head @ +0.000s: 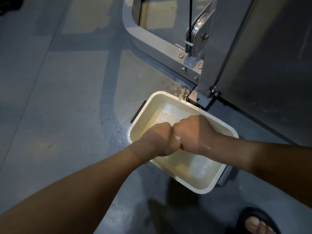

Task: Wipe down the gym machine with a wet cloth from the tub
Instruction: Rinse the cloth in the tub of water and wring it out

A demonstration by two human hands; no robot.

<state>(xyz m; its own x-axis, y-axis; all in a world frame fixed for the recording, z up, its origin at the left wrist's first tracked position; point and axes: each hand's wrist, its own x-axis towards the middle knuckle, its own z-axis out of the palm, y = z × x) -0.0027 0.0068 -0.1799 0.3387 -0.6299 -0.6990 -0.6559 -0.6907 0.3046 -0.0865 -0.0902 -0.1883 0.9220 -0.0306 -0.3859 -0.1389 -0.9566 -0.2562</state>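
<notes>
A: Materials and shapes?
B: Tub (202, 191) is reading as cream plastic, rectangular with rounded corners, and a grey handle (137, 111) is sticking out at each short end. Gym machine (211, 48) is showing grey painted steel, a shiny pulley (198, 26) carrying a black cable (190, 17), and brass-coloured bolts (181, 55) on the base. Floor (67, 98) is looking smooth and grey-blue, with droplets beading beside the tub.

A: What's in the tub?
B: Shallow cloudy water (200, 166) with foam patches. The tub is sitting on the floor, just beside the machine base.

A: Hands?
B: Left hand (160, 139) and right hand (194, 132) are hovering over the tub as fists, pressing against each other, backs up. Both sets of fingers are curling tight around the cloth (177, 137).

A: Seeing much of the cloth?
B: Only a pale wet sliver is showing between the fists; the rest is hiding inside them. The forearms are covering part of the near rim.

A: Anything cut off?
B: A black sandal (256, 222) with toes showing is running off the bottom edge.
</notes>
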